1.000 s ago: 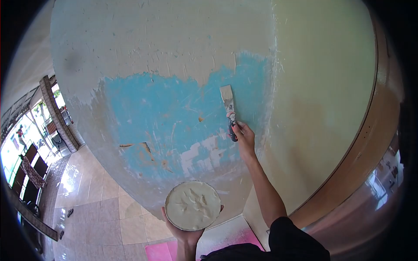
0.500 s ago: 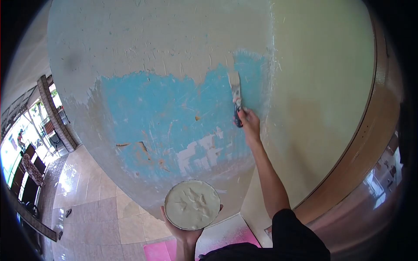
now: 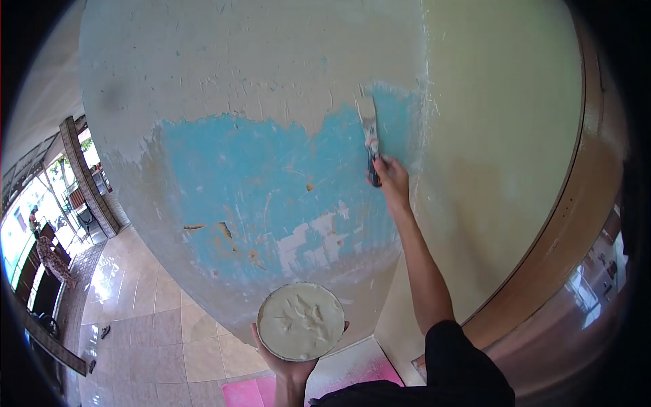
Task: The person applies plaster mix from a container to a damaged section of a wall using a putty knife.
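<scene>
My right hand (image 3: pixel 391 178) is wrapped round the dark handle of a putty knife (image 3: pixel 369 127), its blade up against the wall (image 3: pixel 237 163). The blade sits where grey-beige putty (image 3: pixel 271 74) meets the bare blue paint. Low in front of me, my left hand (image 3: pixel 288 365) supports a round tub of putty (image 3: pixel 301 321) from below, its fingers around the side. Thick, pale putty with ridges on its surface fills the tub. Scratches, white patches and a few chipped spots mark the blue area.
A yellowish wall (image 3: pixel 495 136) meets the blue one at a corner on the right, with a brown wooden border (image 3: pixel 542 271) beyond. Below are a pink and white board (image 3: pixel 359 366) and a tiled floor (image 3: pixel 149 325). At far left, a person (image 3: pixel 51 258) stands near an opening.
My right hand has moved the putty knife a little upward along the wall, and the blade now shows more edge-on. The left hand with the tub stays almost in place.
</scene>
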Available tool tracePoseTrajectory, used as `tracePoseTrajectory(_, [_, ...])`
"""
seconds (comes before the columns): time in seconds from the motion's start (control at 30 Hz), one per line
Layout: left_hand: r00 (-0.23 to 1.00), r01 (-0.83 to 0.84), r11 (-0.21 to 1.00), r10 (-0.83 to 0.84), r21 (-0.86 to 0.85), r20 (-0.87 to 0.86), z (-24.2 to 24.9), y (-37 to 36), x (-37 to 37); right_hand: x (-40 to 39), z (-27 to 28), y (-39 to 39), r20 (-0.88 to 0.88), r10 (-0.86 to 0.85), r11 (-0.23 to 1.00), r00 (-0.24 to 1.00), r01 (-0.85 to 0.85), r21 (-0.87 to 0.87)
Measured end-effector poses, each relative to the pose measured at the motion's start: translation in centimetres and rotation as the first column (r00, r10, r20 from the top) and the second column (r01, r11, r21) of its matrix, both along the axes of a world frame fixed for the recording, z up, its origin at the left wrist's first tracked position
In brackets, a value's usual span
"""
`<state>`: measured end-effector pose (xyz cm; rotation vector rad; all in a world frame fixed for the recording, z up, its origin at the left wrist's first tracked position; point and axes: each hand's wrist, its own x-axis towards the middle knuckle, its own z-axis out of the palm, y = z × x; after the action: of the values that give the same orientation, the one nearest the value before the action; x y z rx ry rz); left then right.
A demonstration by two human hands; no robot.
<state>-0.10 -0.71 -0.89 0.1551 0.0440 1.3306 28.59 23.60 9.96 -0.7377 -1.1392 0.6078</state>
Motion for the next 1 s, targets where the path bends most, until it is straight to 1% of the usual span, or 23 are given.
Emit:
tracePoseTrajectory(0.03, [0.998, -0.003, 0.999, 0.005, 0.032, -0.055, -0.1, 0.0, 0.0, 0.2, -1.8, 0.3, 0.011, 0.008, 1.0, 1.0, -0.008, -0.019])
tracePoseTrajectory(0.07, [0.999, -0.006, 0.999, 0.008, 0.038, -0.051, -0.1, 0.1, -0.1, 0.1, -3.3, 0.1, 0.016, 0.011, 1.0, 1.0, -0.011, -0.014])
tracePoseTrajectory(0.13, [0.998, -0.004, 0.999, 0.006, 0.039, -0.056, -0.2, 0.1, -0.3, -0.3, -5.8, -0.7, -0.064, 0.04, 0.997, 0.997, -0.044, -0.062])
tracePoseTrajectory(0.27, [0.999, 0.024, 0.995, -0.021, 0.095, -0.028, 0.2, 0.2, -0.2, -1.1, -4.1, -1.9, -0.125, 0.053, 0.998, 0.991, -0.057, -0.024])
tracePoseTrajectory(0.33, [0.997, -0.007, 0.998, 0.011, 0.056, -0.072, 0.1, 0.3, 0.0, -1.1, -1.0, -1.4, -0.114, 0.049, 0.996, 0.992, -0.04, 0.083])
tracePoseTrajectory(0.43, [0.997, -0.003, 0.998, 0.008, 0.07, -0.077, -0.1, 0.4, 0.0, -1.6, 3.3, -1.5, -0.099, 0.034, 0.994, 0.995, -0.023, 0.111])
tracePoseTrajectory(0.5, [0.997, -0.006, 0.997, 0.011, 0.071, -0.078, 0.0, 0.4, 0.2, -1.6, 3.6, -1.1, -0.095, 0.006, 0.996, 0.995, 0.003, 0.092])
tracePoseTrajectory(0.6, [0.999, 0.007, 0.998, -0.003, 0.068, -0.052, 0.1, 0.6, 0.3, -1.5, 1.1, -0.8, -0.049, -0.027, 0.999, 0.998, 0.029, 0.041])
tracePoseTrajectory(0.67, [0.999, 0.022, 0.998, -0.02, 0.058, -0.03, -0.1, 0.5, 0.4, -1.6, -2.9, -0.9, -0.092, 0.027, 1.0, 0.995, -0.026, 0.012])
tracePoseTrajectory(0.73, [0.999, 0.012, 1.0, -0.013, -0.012, -0.045, -0.1, 0.5, 0.5, -1.8, -5.8, -1.3, -0.11, 0.029, 0.999, 0.993, -0.032, -0.02])
tracePoseTrajectory(0.8, [0.998, 0.006, 1.0, -0.007, -0.008, -0.057, -0.2, 0.5, 0.5, -2.1, -6.7, -2.4, -0.131, 0.051, 0.997, 0.99, -0.057, -0.047])
tracePoseTrajectory(0.83, [0.998, -0.002, 1.0, 0.002, -0.002, -0.064, -0.2, 0.5, 0.5, -1.9, -6.5, -2.3, -0.131, 0.052, 0.997, 0.99, -0.058, -0.044])
tracePoseTrajectory(0.9, [0.998, 0.01, 1.0, -0.009, 0.015, -0.06, -0.2, 0.6, 0.5, -1.7, -4.7, -2.6, -0.143, 0.057, 0.998, 0.988, -0.055, 0.018])
tracePoseTrajectory(0.93, [0.998, 0.023, 0.999, -0.022, 0.029, -0.059, -0.2, 0.5, 0.4, -1.5, -3.5, -2.3, -0.148, 0.073, 0.996, 0.986, -0.064, 0.062])
tracePoseTrajectory(1.0, [0.998, 0.025, 0.999, -0.023, 0.033, -0.059, -0.3, 0.5, 0.4, -1.5, -0.2, -2.3, -0.133, 0.061, 0.995, 0.989, -0.05, 0.089])
